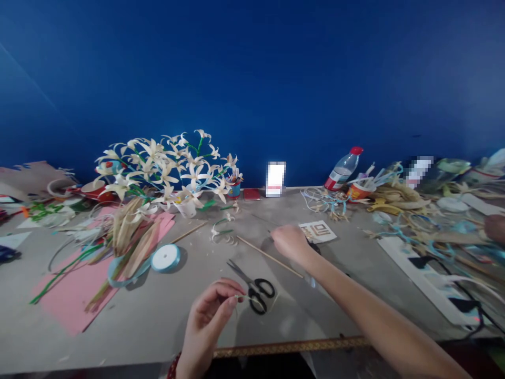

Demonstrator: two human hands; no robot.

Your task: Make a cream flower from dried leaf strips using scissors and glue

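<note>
Plainly, the fingers of the left hand (pixel 211 311) were pinched on a thin pale strip (pixel 239 298), which poked out rightward from the fingertips, toward the scissors (pixel 253 289). Those lay just right of the pinch, nearer the left hand than the right, handles toward the person, tips pointing away and leftward. Farther off, the right hand (pixel 290 243) was stretched forward, low over the worktop (pixel 145 326), its fingers curled; whether they gripped anything could not be told through the blur. Between both hands ran a stick (pixel 271 256), its long axis slanting from far left to near right, its middle closer to the right hand. Just right of that hand lay a card (pixel 320 231); well left sat a ribbon spool (pixel 164 258), with white flowers (pixel 194 172) beyond it.
</note>
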